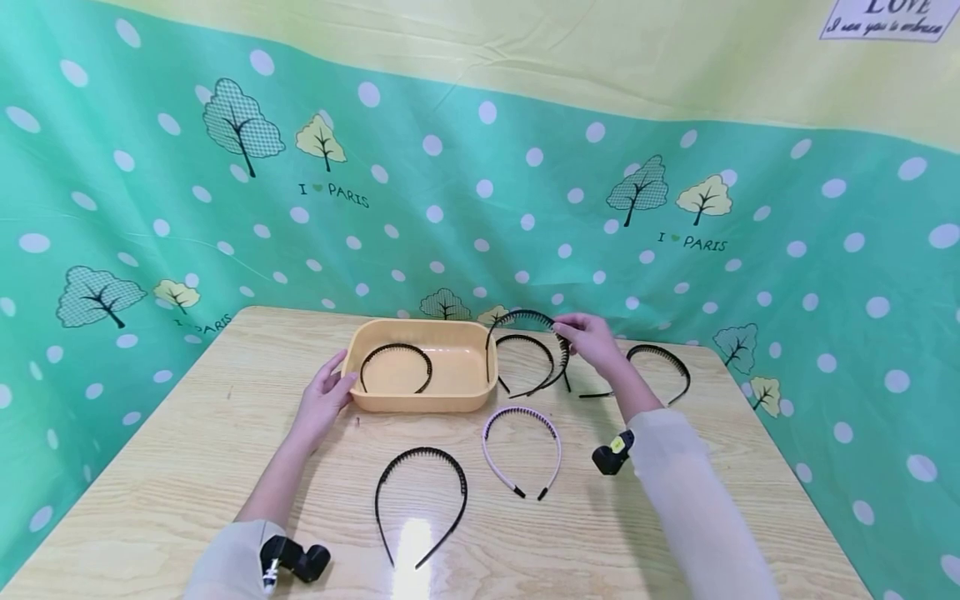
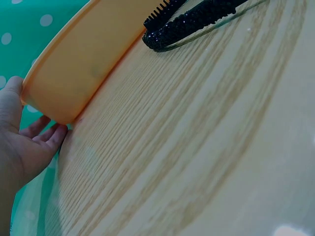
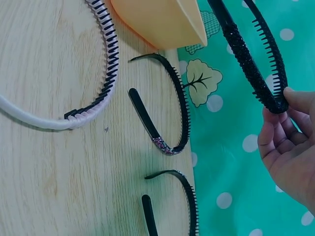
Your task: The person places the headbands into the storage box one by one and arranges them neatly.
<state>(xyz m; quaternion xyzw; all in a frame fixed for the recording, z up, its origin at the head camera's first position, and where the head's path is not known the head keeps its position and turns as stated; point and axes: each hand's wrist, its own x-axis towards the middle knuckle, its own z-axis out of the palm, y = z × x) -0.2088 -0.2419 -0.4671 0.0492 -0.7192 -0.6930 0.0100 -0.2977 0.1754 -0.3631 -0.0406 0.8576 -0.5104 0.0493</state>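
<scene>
Headband (image 3: 241, 54) in the right hand (image 3: 290, 152) looks super rough and glittery, bin (image 1: 420, 403) by the left hand (image 1: 322, 404) is smooth plastic, tabletop (image 1: 337, 483) below both's glossy woodgrain.

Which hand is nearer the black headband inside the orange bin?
Left. The left grip is on the bin at its left end, near that black headband; the right grip, on a sparkly black headband, is beyond the bin's right end.
</scene>
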